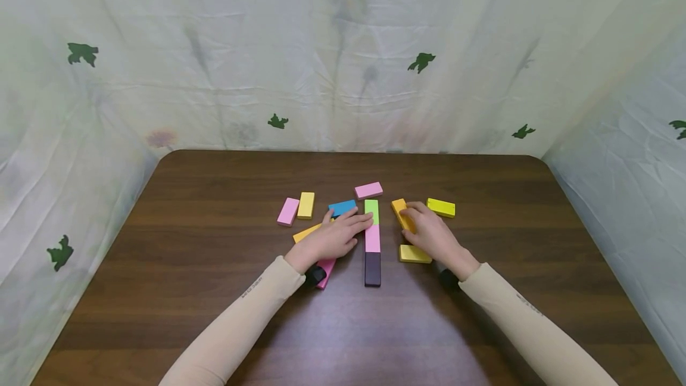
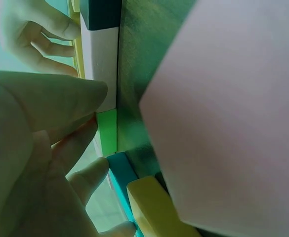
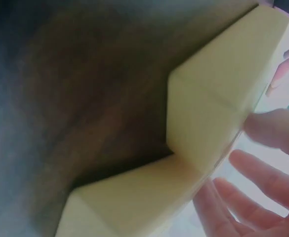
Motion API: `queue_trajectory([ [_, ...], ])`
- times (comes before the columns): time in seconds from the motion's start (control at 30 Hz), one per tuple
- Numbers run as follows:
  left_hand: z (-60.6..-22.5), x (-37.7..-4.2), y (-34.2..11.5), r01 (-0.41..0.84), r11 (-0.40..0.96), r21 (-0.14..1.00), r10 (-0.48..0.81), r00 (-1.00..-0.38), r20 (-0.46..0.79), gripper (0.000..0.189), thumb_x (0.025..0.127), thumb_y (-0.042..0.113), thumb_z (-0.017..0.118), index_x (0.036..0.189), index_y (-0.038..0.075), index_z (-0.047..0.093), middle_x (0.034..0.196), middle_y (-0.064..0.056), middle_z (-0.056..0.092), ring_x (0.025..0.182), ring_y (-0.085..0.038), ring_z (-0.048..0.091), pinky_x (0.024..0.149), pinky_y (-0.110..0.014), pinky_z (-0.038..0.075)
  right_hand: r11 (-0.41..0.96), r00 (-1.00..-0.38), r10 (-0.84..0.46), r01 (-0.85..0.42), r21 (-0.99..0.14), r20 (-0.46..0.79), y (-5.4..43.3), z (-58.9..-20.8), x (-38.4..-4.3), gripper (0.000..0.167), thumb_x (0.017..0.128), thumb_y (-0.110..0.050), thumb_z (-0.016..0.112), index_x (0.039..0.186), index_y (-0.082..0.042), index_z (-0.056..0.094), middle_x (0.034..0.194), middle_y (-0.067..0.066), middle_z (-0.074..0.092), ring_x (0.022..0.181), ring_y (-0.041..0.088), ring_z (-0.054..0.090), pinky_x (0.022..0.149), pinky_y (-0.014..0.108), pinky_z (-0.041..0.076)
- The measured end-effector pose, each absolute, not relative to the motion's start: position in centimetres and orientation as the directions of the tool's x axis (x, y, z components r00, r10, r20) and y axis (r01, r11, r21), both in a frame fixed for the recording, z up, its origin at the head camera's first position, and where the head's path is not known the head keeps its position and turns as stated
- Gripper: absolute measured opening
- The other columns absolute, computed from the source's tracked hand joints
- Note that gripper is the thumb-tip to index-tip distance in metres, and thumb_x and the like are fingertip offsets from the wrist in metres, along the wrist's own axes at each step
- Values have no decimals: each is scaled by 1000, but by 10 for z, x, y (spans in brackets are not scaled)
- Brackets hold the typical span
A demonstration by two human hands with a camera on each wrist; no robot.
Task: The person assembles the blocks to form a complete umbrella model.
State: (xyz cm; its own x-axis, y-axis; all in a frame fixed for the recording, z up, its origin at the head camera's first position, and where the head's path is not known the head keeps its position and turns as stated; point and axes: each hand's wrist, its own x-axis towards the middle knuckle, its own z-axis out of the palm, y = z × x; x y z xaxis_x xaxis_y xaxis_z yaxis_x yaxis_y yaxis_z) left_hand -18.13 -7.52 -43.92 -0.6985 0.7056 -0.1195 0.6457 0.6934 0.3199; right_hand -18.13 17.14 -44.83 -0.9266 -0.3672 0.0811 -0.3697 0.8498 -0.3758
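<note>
A straight row of flat-lying blocks runs toward me: green (image 1: 371, 207), pink (image 1: 372, 238) and black (image 1: 372, 270). My left hand (image 1: 331, 237) has its fingers stretched out, fingertips at the left side of the row, around the green and pink blocks. Under and beside this hand lie a blue block (image 1: 342, 207), an orange-yellow block (image 1: 306, 232) and a deep pink block (image 1: 326, 273), each partly hidden. My right hand (image 1: 433, 234) holds a slanted orange block (image 1: 399, 210) right of the row, thumb near its close end and fingers over its side.
A yellow block (image 1: 415, 254) lies just below my right hand, and a brighter yellow one (image 1: 441, 207) beyond it. Behind the row is a light pink block (image 1: 368, 190). Farther left are a pink block (image 1: 288, 211) and a yellow block (image 1: 306, 205) on the brown table (image 1: 214, 290).
</note>
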Motion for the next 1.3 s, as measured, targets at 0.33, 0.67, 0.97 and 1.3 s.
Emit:
queue_trajectory([
  [0.33,-440,-183,-75,647,692,319,707,-698,-118,51,97,12,54,146,14,42,153,1,32,142,-26,20,103,-69,13,854,-930,-366,-347,-388,26,175,-446,-192,40,81,0,71,120,2,63,119,19,59,108,33,57,91,46,47],
  [0.67,-438,-183,-75,642,693,328,707,-696,-130,50,97,12,54,146,13,42,153,1,32,142,-28,20,103,-69,13,780,-898,-433,-415,-469,74,179,-436,-209,38,84,9,63,121,3,62,119,18,61,112,34,55,96,48,43],
  [0.97,-438,-182,-75,633,701,328,699,-701,-142,51,97,14,55,146,15,42,153,3,31,143,-26,19,104,-68,12,725,-847,-522,-500,-473,95,180,-437,-227,38,85,11,60,122,1,63,122,16,61,114,32,54,97,47,42],
  [1.3,-439,-183,-75,645,691,326,708,-694,-129,50,97,13,54,146,14,42,153,2,31,142,-27,20,104,-68,13,694,-802,-590,-560,-452,88,176,-433,-242,36,86,13,55,121,3,63,120,17,62,112,32,55,98,46,41],
])
